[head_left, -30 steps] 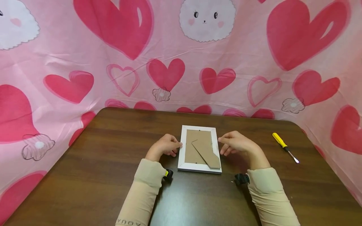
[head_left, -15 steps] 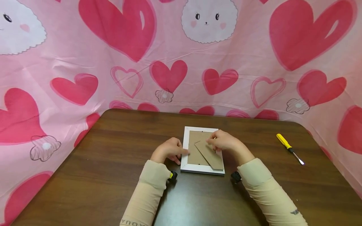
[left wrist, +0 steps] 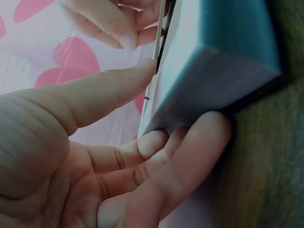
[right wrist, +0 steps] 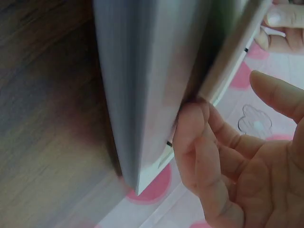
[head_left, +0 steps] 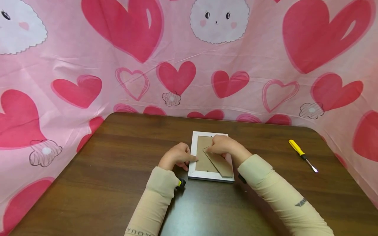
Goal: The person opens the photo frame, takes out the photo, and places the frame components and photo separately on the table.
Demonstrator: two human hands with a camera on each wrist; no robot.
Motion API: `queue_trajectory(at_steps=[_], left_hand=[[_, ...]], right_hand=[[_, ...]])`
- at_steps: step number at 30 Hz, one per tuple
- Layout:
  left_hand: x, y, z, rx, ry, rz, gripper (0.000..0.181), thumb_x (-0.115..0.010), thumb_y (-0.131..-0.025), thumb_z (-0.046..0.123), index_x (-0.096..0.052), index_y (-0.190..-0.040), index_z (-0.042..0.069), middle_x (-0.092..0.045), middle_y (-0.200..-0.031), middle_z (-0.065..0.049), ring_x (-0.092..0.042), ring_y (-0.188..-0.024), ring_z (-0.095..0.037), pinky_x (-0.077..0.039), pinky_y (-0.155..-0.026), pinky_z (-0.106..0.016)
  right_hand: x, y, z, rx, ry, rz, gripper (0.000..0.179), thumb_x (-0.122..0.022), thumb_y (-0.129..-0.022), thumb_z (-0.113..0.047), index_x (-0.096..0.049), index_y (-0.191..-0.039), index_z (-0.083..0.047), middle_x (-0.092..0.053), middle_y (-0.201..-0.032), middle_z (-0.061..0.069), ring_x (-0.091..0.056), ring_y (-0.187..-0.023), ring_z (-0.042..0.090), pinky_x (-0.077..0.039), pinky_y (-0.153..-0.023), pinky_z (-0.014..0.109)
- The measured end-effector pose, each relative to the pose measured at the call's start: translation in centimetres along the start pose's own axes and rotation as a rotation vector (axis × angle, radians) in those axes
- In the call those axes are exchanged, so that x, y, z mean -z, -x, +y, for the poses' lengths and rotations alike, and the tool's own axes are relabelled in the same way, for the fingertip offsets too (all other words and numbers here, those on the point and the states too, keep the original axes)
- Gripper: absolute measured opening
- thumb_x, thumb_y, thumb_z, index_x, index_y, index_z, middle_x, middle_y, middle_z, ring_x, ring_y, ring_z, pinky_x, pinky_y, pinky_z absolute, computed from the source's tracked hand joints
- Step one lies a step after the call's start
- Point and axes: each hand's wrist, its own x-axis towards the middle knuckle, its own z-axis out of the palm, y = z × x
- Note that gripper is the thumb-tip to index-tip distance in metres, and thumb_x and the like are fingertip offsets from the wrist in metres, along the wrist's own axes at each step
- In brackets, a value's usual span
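Note:
A white picture frame lies face down on the table, its brown backing board up. A slanting brown easel stand is attached to the back. My left hand grips the frame's left side, thumb on top at the backing and fingers along the outer edge, as the left wrist view shows. Over the upper part of the stand is my right hand. In the right wrist view its curled fingers meet the edge of the stand. The frame's front is hidden.
A screwdriver with a yellow handle lies on the right of the brown wooden table. Behind the table hangs a pink cloth with hearts.
My right hand has moved left from beside the frame onto the easel stand. The left thumb has come over the frame's border to the backing. The frame has stayed nearly in place.

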Motion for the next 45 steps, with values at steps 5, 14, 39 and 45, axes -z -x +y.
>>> queue_trajectory(at_steps=[5, 14, 39, 45], left_hand=[[-0.1, -0.1, 0.1, -0.006, 0.004, 0.022, 0.033, -0.077, -0.086, 0.019, -0.05, -0.071, 0.008, -0.057, -0.065, -0.005, -0.072, -0.056, -0.022, -0.04, -0.046, -0.021], [-0.2, -0.3, 0.0, -0.032, 0.006, 0.019, 0.032, -0.077, -0.085, 0.014, -0.047, -0.074, 0.006, -0.055, -0.066, -0.006, -0.069, -0.053, -0.02, -0.038, -0.045, -0.022], [-0.2, -0.2, -0.1, -0.04, 0.051, 0.018, 0.029, -0.074, -0.087, 0.01, -0.046, -0.079, 0.006, -0.052, -0.074, -0.007, -0.061, -0.054, -0.018, -0.056, -0.056, -0.03], [-0.2, -0.2, -0.2, -0.039, 0.065, 0.017, 0.031, -0.075, -0.088, 0.01, -0.046, -0.079, 0.006, -0.053, -0.075, -0.007, -0.06, -0.053, -0.018, -0.056, -0.056, -0.03]], right_hand=[[-0.6, -0.2, -0.9, -0.009, 0.139, 0.005, 0.039, -0.068, -0.089, -0.036, -0.047, -0.064, -0.014, -0.045, -0.066, 0.0, -0.047, -0.061, 0.016, -0.037, -0.056, 0.028], [-1.0, -0.3, -1.3, -0.076, 0.154, 0.03, 0.034, -0.071, -0.085, -0.038, -0.052, -0.072, -0.013, -0.053, -0.074, 0.003, -0.053, -0.07, 0.02, -0.042, -0.06, 0.034], [-1.5, -1.0, 0.0, -0.008, 0.029, 0.061, 0.028, -0.066, -0.078, -0.034, -0.055, -0.08, -0.009, -0.051, -0.068, 0.002, -0.049, -0.06, 0.015, -0.039, -0.049, 0.025], [-1.5, -0.8, 0.0, 0.004, 0.009, 0.08, 0.029, -0.065, -0.077, -0.035, -0.055, -0.085, -0.008, -0.053, -0.072, 0.003, -0.049, -0.063, 0.016, -0.039, -0.052, 0.026]])
